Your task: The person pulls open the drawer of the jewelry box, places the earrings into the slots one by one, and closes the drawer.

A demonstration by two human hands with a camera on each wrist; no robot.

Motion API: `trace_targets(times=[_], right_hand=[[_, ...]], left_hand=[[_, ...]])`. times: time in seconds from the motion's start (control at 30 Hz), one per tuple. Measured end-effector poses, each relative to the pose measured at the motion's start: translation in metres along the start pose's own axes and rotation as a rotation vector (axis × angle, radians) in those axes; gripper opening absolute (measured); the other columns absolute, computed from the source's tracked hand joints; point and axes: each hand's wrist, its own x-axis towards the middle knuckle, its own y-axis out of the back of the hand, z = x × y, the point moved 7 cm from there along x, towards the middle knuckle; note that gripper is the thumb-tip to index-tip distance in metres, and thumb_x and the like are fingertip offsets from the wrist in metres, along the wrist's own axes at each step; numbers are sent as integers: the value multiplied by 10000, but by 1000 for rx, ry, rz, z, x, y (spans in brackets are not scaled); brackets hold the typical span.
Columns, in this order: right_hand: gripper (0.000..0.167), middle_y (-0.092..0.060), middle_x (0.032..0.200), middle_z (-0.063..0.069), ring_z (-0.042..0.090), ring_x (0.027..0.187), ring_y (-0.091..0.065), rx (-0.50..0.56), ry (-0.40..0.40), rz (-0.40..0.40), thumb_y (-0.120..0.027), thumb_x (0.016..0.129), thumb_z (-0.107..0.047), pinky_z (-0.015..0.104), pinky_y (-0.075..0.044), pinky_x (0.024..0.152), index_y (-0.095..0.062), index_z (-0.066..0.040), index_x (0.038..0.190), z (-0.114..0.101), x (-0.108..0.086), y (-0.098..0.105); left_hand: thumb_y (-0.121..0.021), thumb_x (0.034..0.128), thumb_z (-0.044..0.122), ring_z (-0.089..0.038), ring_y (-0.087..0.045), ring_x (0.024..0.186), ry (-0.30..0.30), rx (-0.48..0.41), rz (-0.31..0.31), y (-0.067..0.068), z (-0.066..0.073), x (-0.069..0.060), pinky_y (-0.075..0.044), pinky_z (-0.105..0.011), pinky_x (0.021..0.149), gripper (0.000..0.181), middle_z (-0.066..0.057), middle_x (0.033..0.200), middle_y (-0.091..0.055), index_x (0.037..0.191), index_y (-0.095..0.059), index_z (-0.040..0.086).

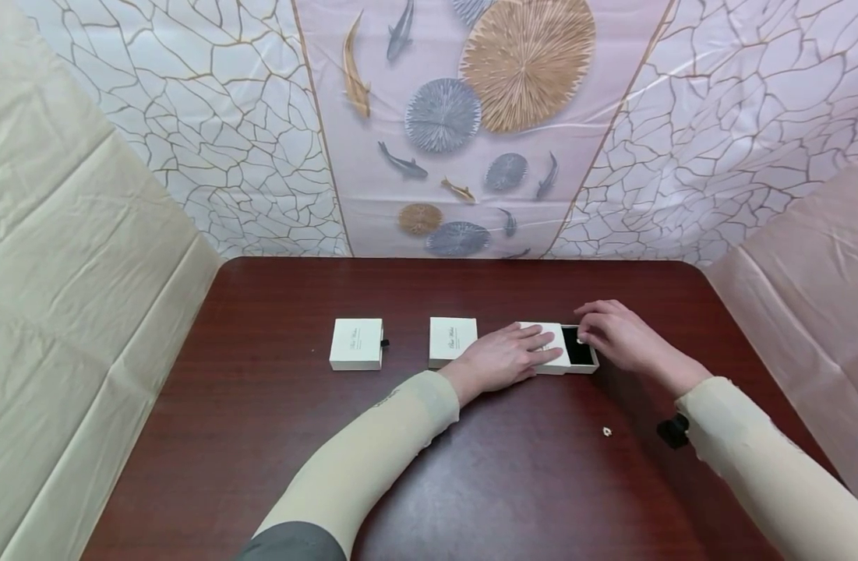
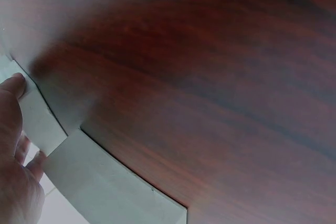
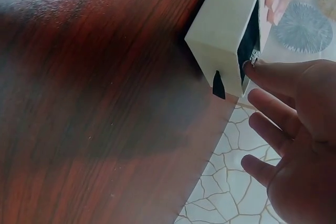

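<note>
My left hand (image 1: 502, 358) lies across the white sleeve of the right-hand box (image 1: 560, 361), its fingers spread and resting on top. The box's drawer (image 3: 215, 35) is pulled partway out to the right, showing a black lining (image 1: 578, 347) and a black pull tab (image 3: 218, 85). Over the drawer's open end, my right hand (image 1: 614, 335) pinches a small sparkling silvery piece (image 3: 254, 57) between thumb and finger, at the lining. Its exact kind is too small to tell. Another small whitish piece (image 1: 607, 431) lies on the table nearer me.
Two closed white boxes stand in line to the left: the middle box (image 1: 451, 336), close to my left wrist, and the left box (image 1: 356, 344) with a black tab. The dark red wooden table (image 1: 260, 436) ends at a patterned cloth backdrop (image 1: 436, 202).
</note>
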Motion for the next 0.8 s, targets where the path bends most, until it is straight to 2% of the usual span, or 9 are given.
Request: trace_targets(times=[0.2,0.47,0.8], right_hand=[[164,-698,1236,277,505,1145,-617,11,-17,-13,-762,935,24,637,-479,991,-713,-97,837,3,4,-4],[163,-686,1267,291,531,1222,-583,56,-56,-68,-734,964,13,653,-432,1060,-711,-102,850,7,6,-7],[161,-672,1289,294,552,1234,-566,74,-95,-135,-728,983,-24,680,-430,1051,-717,-115,851,10,6,-10]], left_hand=[[-552,1126,379,-207,-355,1587,1,8,8,1,0,-1,-321,-385,1278,549,-3,1702,-411,1655,-432,294],[-552,1126,382,-202,-348,1590,-2,16,9,0,0,-1,-314,-389,1281,551,1,1701,-412,1656,-431,291],[-553,1125,382,-203,-350,1589,-1,2,10,0,0,0,-316,-387,1280,554,-2,1702,-412,1657,-428,293]])
